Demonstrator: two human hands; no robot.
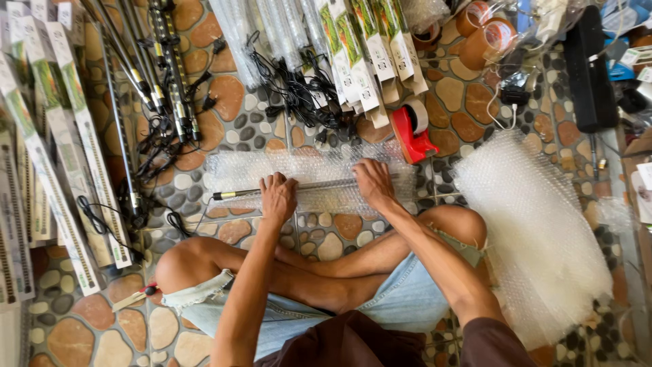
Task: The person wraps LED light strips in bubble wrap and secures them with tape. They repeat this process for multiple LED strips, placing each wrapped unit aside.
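A long thin black tube light (234, 194) lies across the pebble-pattern floor, partly rolled in a sheet of bubble wrap (305, 170). My left hand (277, 197) presses down on the wrapped tube near its middle, fingers curled over it. A little to the right, my right hand (372, 183) lies on the same wrapped roll. The tube's bare left end sticks out of the wrap. I sit cross-legged behind it, knees at either side.
A red tape dispenser (413, 132) stands just beyond the roll. A large pile of bubble wrap (536, 224) lies at the right. Boxed tube lights (61, 136), bare tubes with black cables (163, 81) and tape rolls (485, 34) crowd the left and far side. Scissors (136, 297) lie by my left knee.
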